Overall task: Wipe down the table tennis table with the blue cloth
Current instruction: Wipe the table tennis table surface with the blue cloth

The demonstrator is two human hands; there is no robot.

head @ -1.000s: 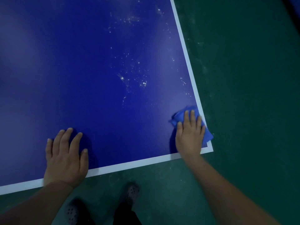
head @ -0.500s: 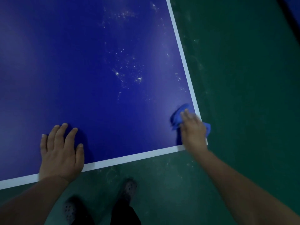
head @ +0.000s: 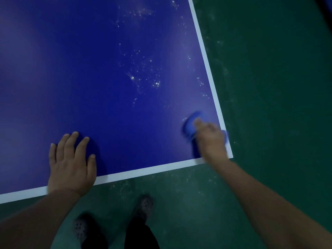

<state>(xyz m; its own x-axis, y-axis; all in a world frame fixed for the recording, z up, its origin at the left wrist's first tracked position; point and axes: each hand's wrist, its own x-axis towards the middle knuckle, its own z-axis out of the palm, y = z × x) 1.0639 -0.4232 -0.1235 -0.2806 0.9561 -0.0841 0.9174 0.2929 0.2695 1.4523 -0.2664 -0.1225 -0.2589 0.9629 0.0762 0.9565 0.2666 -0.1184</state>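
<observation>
1. Head view looked down on a table tennis table (head: 89, 69), deep blue top w/ white edge lines, filling the upper left and centre of the frame.
2. Its near right corner sat at right of centre, lower-middle of the frame; white lines met there.
3. Left hand (head: 71, 163) lay flat on the table top at lower left, fingers straight & slightly spread, palm down, wrist over the near white line. It held nothing.
4. Right hand (head: 211, 139) was at the corner, motion-blurred, pressing down on the blue cloth (head: 190, 126).
5. Cloth was on the table surface just inside the right corner, bunched under the hand; a rounded lump showed past the fingertips at upper left of the hand, and a small bit poked out on the hand's right side, at the right white line.
6. Grip of the right hand: can't tell. Blur hid whether the fingers lay flat over the cloth or curled round it.
7. White specks (head: 143, 78) were scattered on the blue top above & left of the cloth, from mid-frame up to the top edge, w/ a few more along the right line.
8. Green floor (head: 269, 87) filled the right side and bottom of the frame, w/ pale dusty marks near the table edge.
9. Two perforated clog-type shoes (head: 145, 205) and dark trouser legs showed at bottom centre, on the floor below the near edge.
</observation>
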